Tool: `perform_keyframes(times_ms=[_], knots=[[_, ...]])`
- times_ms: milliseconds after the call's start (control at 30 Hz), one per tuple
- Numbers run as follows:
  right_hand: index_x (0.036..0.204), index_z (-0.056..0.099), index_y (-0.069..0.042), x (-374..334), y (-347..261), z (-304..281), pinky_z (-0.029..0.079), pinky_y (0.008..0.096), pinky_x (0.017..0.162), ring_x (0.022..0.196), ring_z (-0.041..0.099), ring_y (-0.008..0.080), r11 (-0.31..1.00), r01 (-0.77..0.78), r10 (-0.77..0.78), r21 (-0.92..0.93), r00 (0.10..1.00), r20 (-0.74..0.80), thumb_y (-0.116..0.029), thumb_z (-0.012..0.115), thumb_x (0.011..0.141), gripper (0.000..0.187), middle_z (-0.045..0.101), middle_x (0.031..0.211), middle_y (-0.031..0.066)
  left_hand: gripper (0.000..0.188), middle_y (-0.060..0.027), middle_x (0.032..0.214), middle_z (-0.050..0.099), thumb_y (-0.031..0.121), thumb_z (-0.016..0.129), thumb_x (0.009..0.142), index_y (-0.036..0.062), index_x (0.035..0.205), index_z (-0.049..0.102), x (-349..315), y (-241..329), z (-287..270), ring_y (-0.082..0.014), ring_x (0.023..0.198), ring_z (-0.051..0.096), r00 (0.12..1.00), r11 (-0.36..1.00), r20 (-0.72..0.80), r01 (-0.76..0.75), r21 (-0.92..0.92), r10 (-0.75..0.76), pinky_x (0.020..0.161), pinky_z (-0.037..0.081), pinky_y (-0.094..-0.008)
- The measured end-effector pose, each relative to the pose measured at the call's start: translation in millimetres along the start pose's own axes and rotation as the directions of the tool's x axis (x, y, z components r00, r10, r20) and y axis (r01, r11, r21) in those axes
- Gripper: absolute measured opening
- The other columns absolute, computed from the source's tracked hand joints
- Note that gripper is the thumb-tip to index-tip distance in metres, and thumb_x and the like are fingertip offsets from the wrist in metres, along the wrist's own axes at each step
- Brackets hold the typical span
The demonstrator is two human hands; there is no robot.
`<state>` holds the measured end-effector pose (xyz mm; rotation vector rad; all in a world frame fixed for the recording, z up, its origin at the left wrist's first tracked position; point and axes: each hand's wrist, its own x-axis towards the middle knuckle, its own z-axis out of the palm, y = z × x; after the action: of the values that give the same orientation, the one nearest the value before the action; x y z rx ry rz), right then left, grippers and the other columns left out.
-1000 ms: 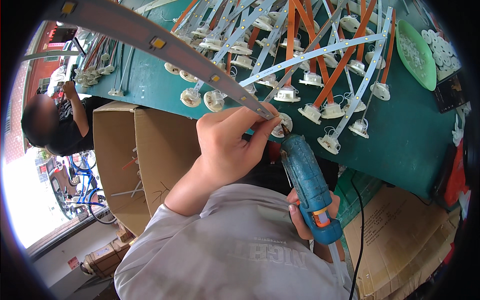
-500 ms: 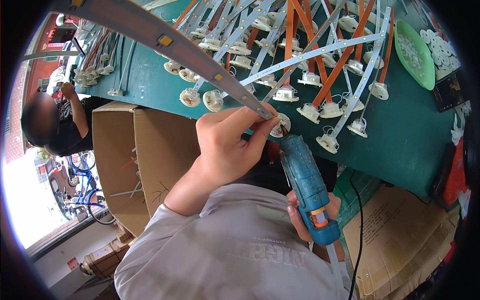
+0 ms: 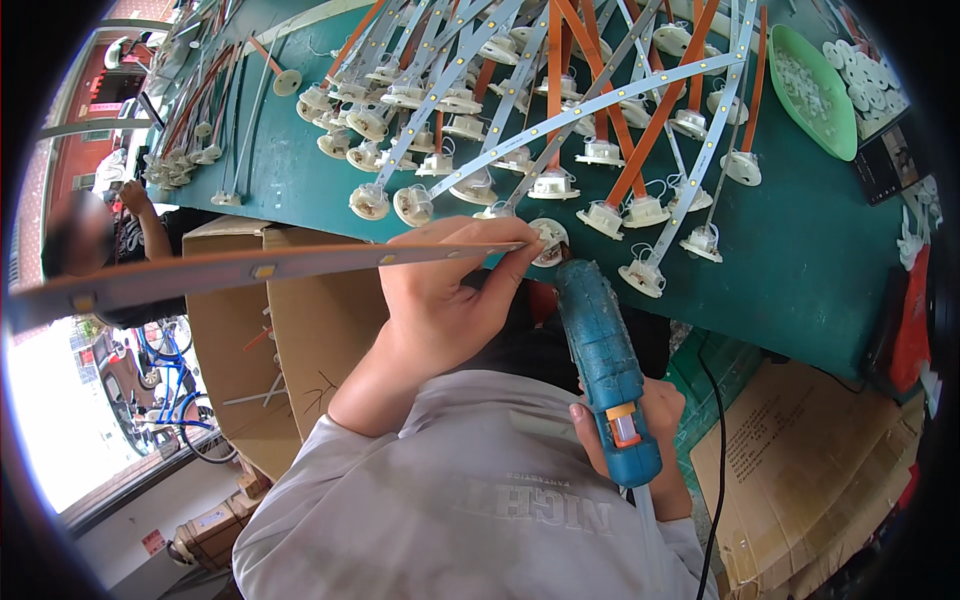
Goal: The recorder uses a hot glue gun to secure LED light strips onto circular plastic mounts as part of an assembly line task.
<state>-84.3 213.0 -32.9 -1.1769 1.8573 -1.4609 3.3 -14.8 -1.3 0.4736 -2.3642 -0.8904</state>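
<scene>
Between the thumb and fingers of my left hand [image 3: 440,285] is the end of an LED strip [image 3: 330,258], which reaches out toward the left edge of the view. A round white cap [image 3: 549,243] sits right at that end, by my fingertips. My right hand [image 3: 640,425] is wrapped around a blue hot glue gun [image 3: 605,350], with its dark nozzle against or very close to the cap. A clear glue stick [image 3: 646,510] sticks out of the gun's back end. Part of my right hand is hidden behind the gun.
Many LED strips with white caps [image 3: 640,278] lie on the green table [image 3: 800,270]. At the right are a green tray [image 3: 815,95] of small white pieces and a pile of white discs [image 3: 868,85]. Cardboard boxes [image 3: 330,300] stand below; a black cable [image 3: 718,450] hangs at right. Another person [image 3: 130,240] sits far left.
My left hand has turned the LED strip, so its far end has swung from the upper left down to the left. The glue gun has shifted slightly and stays at the cap.
</scene>
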Motion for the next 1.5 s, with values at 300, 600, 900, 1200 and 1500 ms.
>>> perform_keyframes(times_ms=[300,600,900,1200,1500], knots=[[0.087,0.066,-0.003,-5.8,4.0,-8.0,0.053,0.0291,0.054,0.054,0.067,0.0228,0.994,0.057,-0.063,0.097,0.996,0.061,-0.007,0.081,0.07,0.023,0.067,0.07,0.0082,0.024,-0.0141,0.097,0.074,-0.012,0.067,0.086,-0.0105,0.11,0.066,-8.1,-7.9,-7.7,-0.0181,0.088,0.072,0.985,0.943,0.134,0.143,-0.299,-0.107,0.078,0.057,-0.0273],[0.084,0.065,-0.003,-6.6,11.4,-5.4,0.052,0.0283,0.052,0.052,0.065,0.0219,0.981,0.17,-0.179,0.098,0.979,0.098,-0.006,0.078,0.07,0.019,0.065,0.068,0.0077,0.035,-0.0165,0.099,0.075,-0.013,0.06,0.087,-0.0093,0.121,0.062,1.3,1.7,-13.1,-0.0215,0.087,0.074,0.986,0.972,0.156,0.089,-0.22,-0.055,0.083,0.057,-0.0313],[0.091,0.074,-0.007,-7.2,1.8,-3.8,0.059,0.0299,0.065,0.065,0.073,0.0217,0.99,-0.069,0.045,0.124,0.981,0.19,-0.005,0.075,0.071,0.021,0.074,0.078,0.0057,0.034,-0.0129,0.094,0.076,-0.015,0.063,0.084,-0.005,0.116,0.067,0.8,5.1,-12.0,-0.0218,0.085,0.075,0.989,0.984,0.145,0.062,-0.166,-0.038,0.078,0.059,-0.0309],[0.089,0.066,-0.002,-0.7,3.1,0.2,0.053,0.0266,0.053,0.054,0.067,0.0201,0.991,0.048,-0.065,0.123,0.988,0.139,-0.004,0.077,0.07,0.022,0.067,0.069,0.0072,0.032,-0.0135,0.093,0.076,-0.015,0.063,0.084,-0.006,0.114,0.068,-1.2,2.9,-13.6,-0.0225,0.088,0.076,0.988,0.987,0.151,0.061,-0.148,-0.038,0.081,0.061,-0.0314],[0.088,0.066,-0.002,-2.2,3.7,-0.7,0.053,0.0267,0.052,0.052,0.066,0.0207,0.987,0.072,-0.088,0.146,0.99,0.107,-0.004,0.077,0.069,0.021,0.066,0.068,0.0067,0.03,-0.014,0.094,0.076,-0.016,0.063,0.085,-0.0071,0.113,0.067,-1.3,3.3,-12.9,-0.0221,0.088,0.076,0.985,0.984,0.164,0.077,-0.161,-0.05,0.081,0.061,-0.0309]])
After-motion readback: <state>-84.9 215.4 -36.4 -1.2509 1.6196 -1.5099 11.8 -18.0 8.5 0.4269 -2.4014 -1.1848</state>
